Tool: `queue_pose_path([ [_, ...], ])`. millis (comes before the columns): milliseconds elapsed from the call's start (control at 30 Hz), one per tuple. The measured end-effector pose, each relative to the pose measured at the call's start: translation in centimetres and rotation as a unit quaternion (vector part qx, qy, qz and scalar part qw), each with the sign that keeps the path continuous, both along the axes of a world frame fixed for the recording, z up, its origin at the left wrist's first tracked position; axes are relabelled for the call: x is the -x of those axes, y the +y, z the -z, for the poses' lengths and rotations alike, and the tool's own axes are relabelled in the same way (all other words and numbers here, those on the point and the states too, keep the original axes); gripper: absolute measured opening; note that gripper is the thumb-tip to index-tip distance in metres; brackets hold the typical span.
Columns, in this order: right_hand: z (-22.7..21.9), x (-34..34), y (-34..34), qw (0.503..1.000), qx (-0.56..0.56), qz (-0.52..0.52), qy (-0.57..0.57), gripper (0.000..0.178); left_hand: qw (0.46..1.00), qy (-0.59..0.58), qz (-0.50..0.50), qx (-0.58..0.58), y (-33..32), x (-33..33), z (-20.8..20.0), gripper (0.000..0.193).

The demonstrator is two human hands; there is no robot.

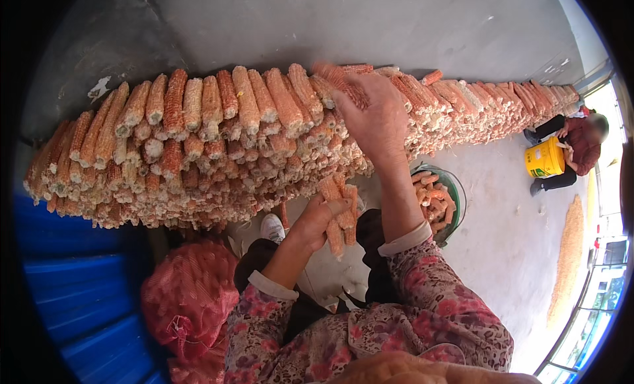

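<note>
A long stack of bare corn cobs (247,100) lies in front of me, layered with many cob ends facing my way. My left hand (314,222) is closed round several corn cobs (335,235), held low in front of the stack. Up at the top row, my right hand (376,116) reaches over the stack with its fingers round a reddish corn cob (332,75). Motion smears that cob and the fingertips, and the back of the hand hides part of the grip.
A green bucket of cobs (456,192) stands right of my right forearm. Red mesh sacks (188,285) sit at the left beside blue corrugated sheeting (86,265). Behind the stack rises a grey wall (370,27). At far right, a seated person holds a yellow bucket (545,158) near spread grain (566,258).
</note>
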State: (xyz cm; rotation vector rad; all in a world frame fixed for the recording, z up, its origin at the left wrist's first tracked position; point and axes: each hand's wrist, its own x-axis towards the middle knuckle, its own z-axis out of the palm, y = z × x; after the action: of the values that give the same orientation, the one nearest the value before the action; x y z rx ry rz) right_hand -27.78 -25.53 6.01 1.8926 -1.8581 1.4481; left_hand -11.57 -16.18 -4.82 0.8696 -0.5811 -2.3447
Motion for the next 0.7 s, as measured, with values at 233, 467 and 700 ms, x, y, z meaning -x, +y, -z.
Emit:
queue_pose_path([
  [233, -0.4, 2.1, 0.0, 0.999, -0.015, -0.014, 0.041, 0.017, 0.998, -0.032, -0.005, 0.048, -0.4, 0.4, -0.7, 0.04],
  [467, -1.2, 2.4, 0.8, 0.996, -0.078, -0.033, 0.032, 0.025, 0.997, 0.036, -0.002, 0.062, -0.5, 1.7, -1.2, 0.046],
  [700, -0.3, 3.6, 0.6, 0.999, -0.002, -0.047, 0.011, 0.027, 0.986, 0.144, 0.024, 0.081, -1.7, 2.3, -1.4, 0.044],
])
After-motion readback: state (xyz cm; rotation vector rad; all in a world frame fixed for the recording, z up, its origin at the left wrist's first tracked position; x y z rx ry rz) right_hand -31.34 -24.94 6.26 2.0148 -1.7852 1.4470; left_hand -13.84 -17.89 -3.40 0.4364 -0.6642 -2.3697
